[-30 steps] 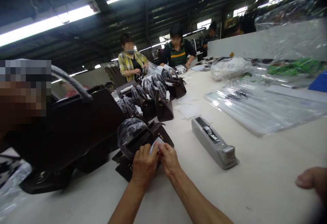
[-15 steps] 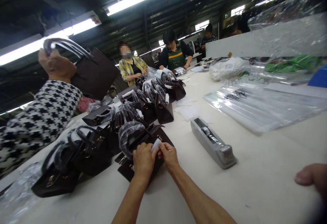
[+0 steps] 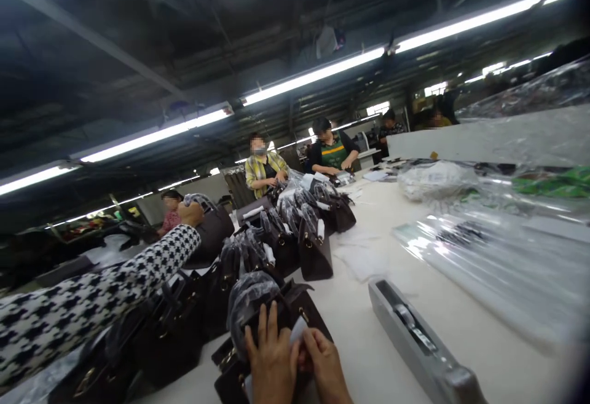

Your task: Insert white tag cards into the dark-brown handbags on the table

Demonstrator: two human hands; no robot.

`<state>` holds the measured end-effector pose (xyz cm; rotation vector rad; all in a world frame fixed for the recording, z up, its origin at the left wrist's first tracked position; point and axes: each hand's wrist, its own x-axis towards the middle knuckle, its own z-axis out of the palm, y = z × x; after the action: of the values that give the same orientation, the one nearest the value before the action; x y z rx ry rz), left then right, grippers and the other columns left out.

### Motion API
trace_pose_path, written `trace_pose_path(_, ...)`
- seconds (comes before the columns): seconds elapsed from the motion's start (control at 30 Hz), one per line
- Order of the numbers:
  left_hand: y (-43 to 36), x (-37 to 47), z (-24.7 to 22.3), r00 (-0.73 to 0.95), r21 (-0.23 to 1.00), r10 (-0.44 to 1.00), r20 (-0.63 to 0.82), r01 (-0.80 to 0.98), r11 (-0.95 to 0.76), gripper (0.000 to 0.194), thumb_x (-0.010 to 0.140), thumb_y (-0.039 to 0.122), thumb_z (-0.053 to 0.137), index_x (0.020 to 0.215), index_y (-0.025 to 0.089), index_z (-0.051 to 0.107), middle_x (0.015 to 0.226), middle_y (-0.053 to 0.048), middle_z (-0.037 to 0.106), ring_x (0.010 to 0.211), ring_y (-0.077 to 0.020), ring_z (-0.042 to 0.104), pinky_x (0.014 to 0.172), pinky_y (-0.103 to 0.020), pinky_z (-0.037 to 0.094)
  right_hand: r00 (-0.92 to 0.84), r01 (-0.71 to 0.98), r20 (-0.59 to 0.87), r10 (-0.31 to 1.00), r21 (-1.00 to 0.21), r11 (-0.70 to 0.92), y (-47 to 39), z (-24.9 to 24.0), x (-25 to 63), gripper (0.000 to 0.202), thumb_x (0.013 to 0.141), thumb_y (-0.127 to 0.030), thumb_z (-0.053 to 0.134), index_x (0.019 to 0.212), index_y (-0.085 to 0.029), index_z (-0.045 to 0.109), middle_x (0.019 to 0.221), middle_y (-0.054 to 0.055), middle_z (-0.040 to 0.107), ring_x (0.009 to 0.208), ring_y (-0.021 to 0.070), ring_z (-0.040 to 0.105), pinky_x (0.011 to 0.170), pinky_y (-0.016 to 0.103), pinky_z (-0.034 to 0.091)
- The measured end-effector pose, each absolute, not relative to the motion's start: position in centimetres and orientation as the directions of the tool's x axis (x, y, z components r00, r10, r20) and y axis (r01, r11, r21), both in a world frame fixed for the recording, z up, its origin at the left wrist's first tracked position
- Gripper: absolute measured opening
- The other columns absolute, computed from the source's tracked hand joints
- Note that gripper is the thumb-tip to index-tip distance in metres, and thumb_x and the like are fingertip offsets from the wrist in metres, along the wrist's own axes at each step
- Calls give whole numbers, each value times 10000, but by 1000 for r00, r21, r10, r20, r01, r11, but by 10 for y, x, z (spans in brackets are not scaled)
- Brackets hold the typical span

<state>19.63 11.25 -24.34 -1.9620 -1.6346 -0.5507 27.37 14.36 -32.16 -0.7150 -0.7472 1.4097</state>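
Over the dark bag (image 3: 312,307), the left hand (image 3: 274,358) is splayed.

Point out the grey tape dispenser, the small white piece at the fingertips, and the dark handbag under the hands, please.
Tape dispenser (image 3: 410,355): head view, its long side wall.
White piece (image 3: 298,329): head view, its exposed upper part.
Dark handbag (image 3: 317,323): head view, its right-hand panel.

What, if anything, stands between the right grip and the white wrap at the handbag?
Nothing visible: the right grip holds the white wrap. The left grip is spread over the dark handbag beside it; the tape dispenser stands apart, to the right.
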Motion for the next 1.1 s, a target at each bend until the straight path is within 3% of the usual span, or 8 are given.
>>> trace_pose_path(0.13,119,187,-249,170,-15,792,586,980,-199,101,752,183,527,794,224,610,1153,-100,598,1104,-274,498,893,-489,387,-41,-531,98,994,-845,62,148,-328,278,490,648,-627,592,718,-142,579,430,-38,500,385,78,422,410,199,344)
trace_pose_path(0.37,111,186,-233,149,127,884,444,966,-226,85,754,283,561,805,241,615,1174,-72,580,1151,-261,461,1017,-510,278,10,-413,157,988,-899,147,144,-320,282,430,745,-589,490,684,-165,526,420,-56,437,390,82,383,417,211,314)
trace_pose_path(0.57,106,198,-222,161,6,875,457,983,-184,143,781,175,474,846,190,600,1166,-98,566,1092,-268,474,938,-473,341,49,-163,122,991,-978,128,128,-290,290,364,749,-520,449,689,-171,536,507,-20,499,377,105,432,372,226,325)
trace_pose_path(0.7,108,197,-223,226,-95,855,466,974,-205,155,804,219,450,865,186,589,1166,-99,554,1056,-280,476,866,-451,375,105,56,215,971,-976,211,95,-249,360,254,712,-357,586,934,-241,628,599,-25,584,554,136,529,561,248,407)
trace_pose_path(0.77,111,195,-225,246,-123,850,465,969,-212,149,804,238,454,853,188,586,1160,-93,557,1027,-283,487,839,-446,382,142,356,345,928,-892,278,81,-229,415,203,791,-350,495,869,-239,646,775,7,644,732,156,565,698,262,413)
trace_pose_path(0.9,113,193,-227,259,-141,847,464,966,-218,147,801,244,453,836,187,584,1155,-93,561,1010,-289,492,809,-443,384,235,515,110,966,-857,-27,72,-217,513,195,742,-344,535,711,-186,645,699,18,613,690,155,532,612,250,389)
trace_pose_path(1.0,114,193,-227,269,-150,842,467,963,-224,164,810,255,435,831,187,583,1160,-94,558,1009,-292,494,796,-445,384,196,491,-150,969,-840,-229,83,-230,548,217,706,-338,560,624,-151,633,462,-32,431,441,95,385,406,226,249)
trace_pose_path(1.1,114,194,-226,270,-151,845,461,963,-225,169,811,256,433,836,187,585,1153,-89,564,1002,-289,499,786,-439,387,147,442,-375,915,-803,-400,97,-241,552,209,688,-317,575,605,-133,631,427,-67,328,358,55,258,357,212,134)
